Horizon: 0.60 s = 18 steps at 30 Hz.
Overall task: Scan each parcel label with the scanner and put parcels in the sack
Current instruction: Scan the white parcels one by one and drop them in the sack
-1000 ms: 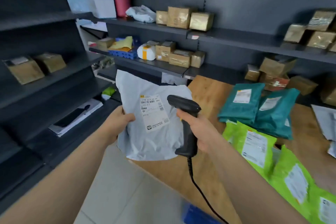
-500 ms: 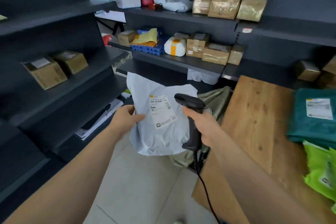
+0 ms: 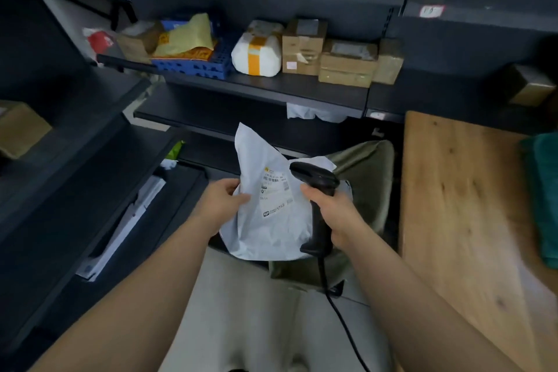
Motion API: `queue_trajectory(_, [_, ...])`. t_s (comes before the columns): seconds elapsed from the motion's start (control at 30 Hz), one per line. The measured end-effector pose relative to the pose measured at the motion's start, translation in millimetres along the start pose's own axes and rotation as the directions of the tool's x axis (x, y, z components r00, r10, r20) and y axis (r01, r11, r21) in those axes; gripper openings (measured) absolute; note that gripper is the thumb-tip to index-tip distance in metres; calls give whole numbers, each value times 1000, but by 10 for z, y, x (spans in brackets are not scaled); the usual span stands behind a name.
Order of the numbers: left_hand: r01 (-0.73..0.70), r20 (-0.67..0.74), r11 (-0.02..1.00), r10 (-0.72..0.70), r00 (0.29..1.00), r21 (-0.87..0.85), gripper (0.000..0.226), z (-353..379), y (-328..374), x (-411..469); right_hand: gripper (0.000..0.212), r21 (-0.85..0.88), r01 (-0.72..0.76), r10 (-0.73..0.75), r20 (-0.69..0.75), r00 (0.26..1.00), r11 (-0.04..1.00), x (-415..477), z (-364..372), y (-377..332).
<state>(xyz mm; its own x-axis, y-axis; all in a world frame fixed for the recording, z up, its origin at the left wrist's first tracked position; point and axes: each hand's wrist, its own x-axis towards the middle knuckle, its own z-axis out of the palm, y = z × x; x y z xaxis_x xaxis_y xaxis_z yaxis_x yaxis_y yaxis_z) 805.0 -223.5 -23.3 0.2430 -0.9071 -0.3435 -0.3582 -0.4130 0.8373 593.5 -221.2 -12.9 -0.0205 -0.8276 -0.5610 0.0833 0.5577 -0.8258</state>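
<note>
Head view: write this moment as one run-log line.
left hand holds grey parcel | right hand grips scanner beside label | olive sack behind parcel

Both my forearms reach forward. My left grip [image 3: 221, 202] pinches the parcel [image 3: 271, 235], thumb on top; my right grip [image 3: 335, 214] wraps the scanner [image 3: 314, 176].

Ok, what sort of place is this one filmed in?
Likely a parcel depot or pickup point: shelves hold taped boxes, the right hand grips a scanner beside a labelled mailer, and a sack stands behind.
</note>
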Motion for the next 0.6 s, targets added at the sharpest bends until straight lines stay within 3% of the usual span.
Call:
queue_trajectory(0.17, [1,206,999,-11,978,46,28,273,-75,798,26,48,-65,72,-159,985,997,490,-4,49])
queue_trajectory(0.37, [-58,459,983,-29,888,174,23,828,-343,1531,17,81,-77,100,-332,938,994,885,-126,315])
queue_trajectory(0.6, [-35,564,944,-166,809,328,28,1488,-927,2096,21,73,-167,182,-437,881,983,1524,-277,772])
